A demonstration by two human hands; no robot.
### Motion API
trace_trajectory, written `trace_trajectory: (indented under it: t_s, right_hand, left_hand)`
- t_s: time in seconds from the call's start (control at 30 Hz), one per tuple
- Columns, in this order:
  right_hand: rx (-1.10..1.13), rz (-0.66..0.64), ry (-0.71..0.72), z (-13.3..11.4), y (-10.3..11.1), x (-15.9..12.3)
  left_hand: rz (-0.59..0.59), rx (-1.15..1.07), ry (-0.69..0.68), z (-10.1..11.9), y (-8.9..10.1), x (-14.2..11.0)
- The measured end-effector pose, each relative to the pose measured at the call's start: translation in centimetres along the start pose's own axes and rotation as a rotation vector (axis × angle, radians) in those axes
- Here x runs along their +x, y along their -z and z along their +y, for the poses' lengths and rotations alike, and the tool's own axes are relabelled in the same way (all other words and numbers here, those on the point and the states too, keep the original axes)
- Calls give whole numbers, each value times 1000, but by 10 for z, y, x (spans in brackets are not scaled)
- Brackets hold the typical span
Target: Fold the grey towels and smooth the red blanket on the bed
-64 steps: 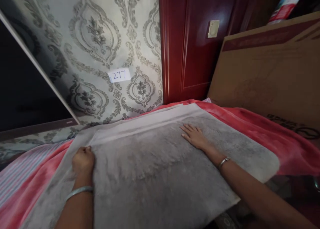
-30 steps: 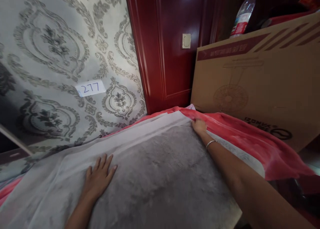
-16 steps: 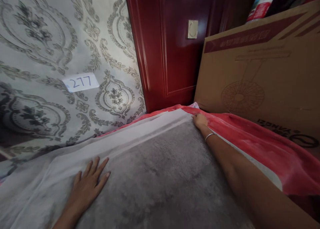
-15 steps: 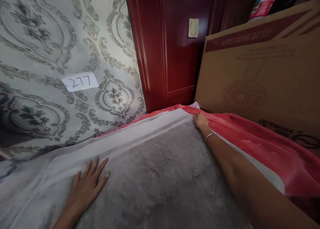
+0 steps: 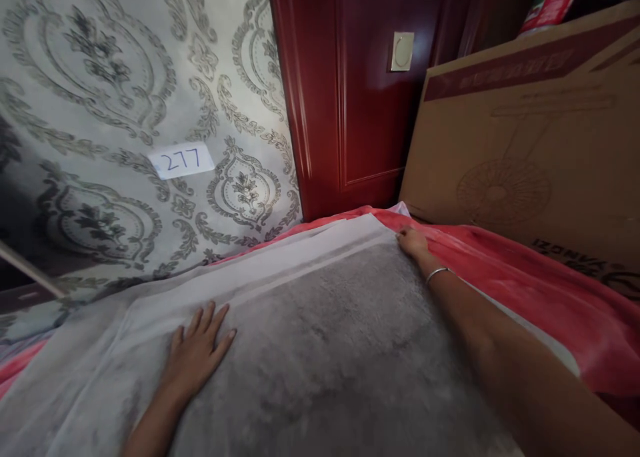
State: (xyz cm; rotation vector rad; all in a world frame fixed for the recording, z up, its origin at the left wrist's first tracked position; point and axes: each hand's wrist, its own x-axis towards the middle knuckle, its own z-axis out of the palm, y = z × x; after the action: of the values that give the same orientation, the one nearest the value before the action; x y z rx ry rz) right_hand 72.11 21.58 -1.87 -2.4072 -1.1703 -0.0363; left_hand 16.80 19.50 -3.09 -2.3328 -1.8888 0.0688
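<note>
A grey plush blanket (image 5: 320, 350) with a white border (image 5: 295, 257) lies spread out before me, folded in layers along its far side. My left hand (image 5: 200, 350) rests flat on it near the border, fingers spread. At the far right corner of the blanket is my right hand (image 5: 413, 241), its fingers closed on the edge; the fingertips are partly hidden. A bracelet (image 5: 438, 274) circles the right wrist. Beneath the blanket, a red cloth (image 5: 520, 264) shows along the right and far sides.
Patterned wallpaper (image 5: 115, 97) with a paper label (image 5: 181, 160) reading 277 rises at the left. Behind stands a dark red panel (image 5: 370, 130) with a square metal plate (image 5: 401, 51). A large cardboard box (image 5: 525, 137) leans at right, a red-and-white can (image 5: 553, 4) above it.
The view has turned slightly left, so everything sits further right in the picture. Both hands keep about the same places on the blanket.
</note>
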Motion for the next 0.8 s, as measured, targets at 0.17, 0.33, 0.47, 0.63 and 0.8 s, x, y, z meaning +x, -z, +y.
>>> trace_trajectory:
  t_s: [0.17, 0.33, 0.47, 0.63, 0.8]
  right_hand:
    - [-66, -12, 345, -8, 1, -64]
    - [-161, -249, 569, 4, -11, -124]
    - [-195, -305, 491, 2, -1, -135]
    - [-216, -338, 425, 27, 23, -153]
    - [-271, -288, 278, 100, 36, -175]
  left_hand:
    - [9, -32, -15, 1, 1, 2]
    - [-6, -60, -15, 5, 8, -1]
    - [15, -64, -31, 12, 19, -7]
    - [-25, -28, -109, -7, 31, -32]
    - [-16, -56, -40, -78, 8, -99]
